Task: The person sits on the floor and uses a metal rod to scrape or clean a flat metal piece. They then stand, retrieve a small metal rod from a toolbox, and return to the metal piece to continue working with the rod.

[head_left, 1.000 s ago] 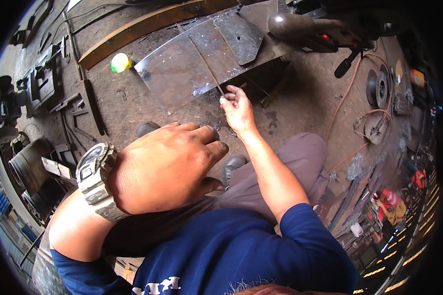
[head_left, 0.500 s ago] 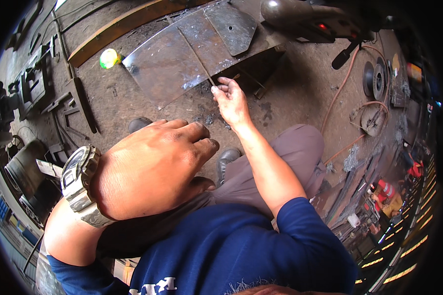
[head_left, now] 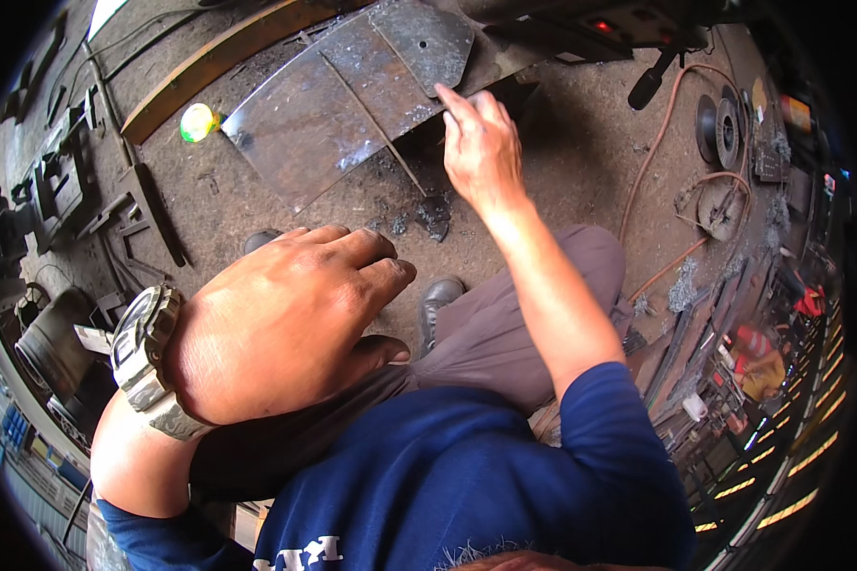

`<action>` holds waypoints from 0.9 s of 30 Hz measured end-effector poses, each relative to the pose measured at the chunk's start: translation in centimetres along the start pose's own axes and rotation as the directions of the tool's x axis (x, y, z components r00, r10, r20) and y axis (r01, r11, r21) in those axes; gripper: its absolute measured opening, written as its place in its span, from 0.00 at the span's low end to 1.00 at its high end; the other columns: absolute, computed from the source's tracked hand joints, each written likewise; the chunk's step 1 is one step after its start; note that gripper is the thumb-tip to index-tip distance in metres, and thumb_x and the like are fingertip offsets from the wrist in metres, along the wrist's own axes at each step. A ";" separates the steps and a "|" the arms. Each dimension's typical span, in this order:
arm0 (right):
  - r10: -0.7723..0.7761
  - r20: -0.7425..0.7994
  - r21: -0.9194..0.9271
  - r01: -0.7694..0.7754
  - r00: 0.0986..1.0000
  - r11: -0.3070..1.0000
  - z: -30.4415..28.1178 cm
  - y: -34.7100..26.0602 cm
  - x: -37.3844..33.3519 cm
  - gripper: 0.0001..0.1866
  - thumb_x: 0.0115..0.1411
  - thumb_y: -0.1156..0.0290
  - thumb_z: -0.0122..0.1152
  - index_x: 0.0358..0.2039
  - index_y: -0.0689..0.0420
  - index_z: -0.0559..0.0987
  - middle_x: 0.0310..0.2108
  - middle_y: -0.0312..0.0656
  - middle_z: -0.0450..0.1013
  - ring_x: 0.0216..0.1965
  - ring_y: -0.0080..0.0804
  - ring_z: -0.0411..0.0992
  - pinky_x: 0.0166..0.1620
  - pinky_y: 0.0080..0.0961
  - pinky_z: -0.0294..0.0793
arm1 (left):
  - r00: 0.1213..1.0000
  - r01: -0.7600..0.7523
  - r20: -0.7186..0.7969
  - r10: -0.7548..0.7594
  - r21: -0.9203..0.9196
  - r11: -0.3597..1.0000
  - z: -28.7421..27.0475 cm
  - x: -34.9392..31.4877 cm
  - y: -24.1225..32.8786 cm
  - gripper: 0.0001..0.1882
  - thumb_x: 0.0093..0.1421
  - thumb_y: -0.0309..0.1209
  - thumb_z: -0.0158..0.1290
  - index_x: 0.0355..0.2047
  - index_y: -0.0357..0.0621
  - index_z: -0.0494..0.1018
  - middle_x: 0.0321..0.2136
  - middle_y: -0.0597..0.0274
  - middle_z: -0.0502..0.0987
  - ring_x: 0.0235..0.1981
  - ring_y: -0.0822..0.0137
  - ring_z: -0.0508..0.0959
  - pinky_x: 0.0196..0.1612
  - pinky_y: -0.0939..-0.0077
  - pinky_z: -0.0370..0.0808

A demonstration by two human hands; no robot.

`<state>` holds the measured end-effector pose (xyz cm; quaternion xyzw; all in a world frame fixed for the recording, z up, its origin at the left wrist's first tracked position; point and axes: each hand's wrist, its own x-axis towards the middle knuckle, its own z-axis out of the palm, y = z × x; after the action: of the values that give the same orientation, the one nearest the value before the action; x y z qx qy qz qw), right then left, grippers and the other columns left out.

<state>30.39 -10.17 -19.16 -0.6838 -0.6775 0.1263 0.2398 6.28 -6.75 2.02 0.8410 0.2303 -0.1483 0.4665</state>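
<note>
Right hand [head_left: 487, 157] loosely spread, apparently empty, forefinger by the small plate [head_left: 438, 59], contact unclear; left hand [head_left: 281, 324] hides its palm, so cannot tell. Thin rod [head_left: 371, 120] crosses the large plate [head_left: 281, 143], one end overhanging; a stray knock could drop it.

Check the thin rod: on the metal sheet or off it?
On, partly overhanging: the thin rod lies across the metal sheet, its near end jutting past the edge. The right hand is apart from it.

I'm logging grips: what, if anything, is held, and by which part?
Right hand: nothing visibly held, index fingertip at the holed, angular grey metal plate. Left hand: cannot tell.
</note>
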 end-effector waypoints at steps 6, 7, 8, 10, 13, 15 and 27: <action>-0.071 0.139 -0.198 0.097 0.988 0.975 1.8 1.0 3.5 0.22 0.67 0.72 0.53 0.60 0.44 0.80 0.45 0.46 0.73 0.52 0.46 0.73 0.54 0.48 0.72 | 1.000 -0.009 -0.008 0.009 0.009 1.000 0.4 -0.1 -0.1 0.31 0.57 0.41 0.65 0.58 0.39 0.74 0.47 0.50 0.78 0.51 0.48 0.78 0.56 0.58 0.76; -0.051 0.159 -0.198 0.083 0.986 0.977 2.3 1.0 3.8 0.23 0.67 0.72 0.51 0.60 0.43 0.80 0.47 0.47 0.72 0.54 0.46 0.72 0.57 0.49 0.70 | 1.000 -0.007 -0.017 0.007 -0.005 1.000 0.5 -0.3 -0.3 0.31 0.57 0.40 0.66 0.58 0.39 0.74 0.47 0.50 0.78 0.51 0.48 0.78 0.56 0.58 0.76; -0.045 0.158 -0.206 0.078 0.986 0.975 2.6 1.0 3.8 0.23 0.66 0.72 0.51 0.60 0.43 0.80 0.47 0.47 0.72 0.54 0.46 0.72 0.59 0.49 0.69 | 1.000 -0.006 -0.027 0.005 -0.018 1.000 0.6 -0.4 -0.5 0.31 0.57 0.40 0.66 0.58 0.39 0.74 0.47 0.50 0.78 0.51 0.48 0.78 0.55 0.58 0.76; -0.035 0.158 -0.224 0.070 0.987 0.972 3.0 0.9 3.9 0.24 0.66 0.73 0.51 0.60 0.43 0.80 0.46 0.46 0.73 0.54 0.46 0.72 0.61 0.49 0.67 | 0.999 -0.002 -0.046 0.001 -0.032 0.999 0.7 -0.7 -0.7 0.31 0.56 0.40 0.66 0.58 0.40 0.74 0.47 0.50 0.78 0.50 0.48 0.78 0.55 0.58 0.76; -0.097 0.186 -0.099 0.116 0.978 0.988 2.3 1.3 4.8 0.21 0.65 0.74 0.55 0.57 0.45 0.81 0.44 0.46 0.74 0.49 0.46 0.76 0.57 0.44 0.72 | 0.997 -0.003 -0.072 0.001 -0.019 1.000 0.7 -0.8 -0.8 0.31 0.56 0.39 0.67 0.58 0.40 0.74 0.46 0.51 0.78 0.50 0.49 0.79 0.54 0.58 0.77; -0.043 0.084 0.053 0.039 0.995 0.998 1.6 1.9 5.2 0.15 0.64 0.73 0.59 0.51 0.50 0.82 0.42 0.46 0.75 0.44 0.45 0.78 0.51 0.42 0.77 | 0.997 -0.013 -0.082 0.013 0.009 1.000 0.6 -0.8 -0.8 0.31 0.56 0.38 0.67 0.59 0.40 0.74 0.46 0.51 0.78 0.49 0.49 0.79 0.53 0.57 0.77; 0.196 -0.007 -0.042 -0.196 0.981 0.980 0.4 5.3 6.4 0.18 0.69 0.62 0.57 0.57 0.45 0.81 0.36 0.56 0.82 0.40 0.57 0.82 0.46 0.48 0.82 | 0.996 0.026 -0.081 -0.030 -0.047 0.999 0.4 -0.6 -0.5 0.34 0.56 0.39 0.67 0.61 0.42 0.73 0.50 0.47 0.79 0.51 0.46 0.78 0.56 0.57 0.76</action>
<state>35.15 -3.61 -21.17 -0.7524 -0.6089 0.1338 0.2126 5.52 -7.05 1.75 0.8321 0.2644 -0.1153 0.4737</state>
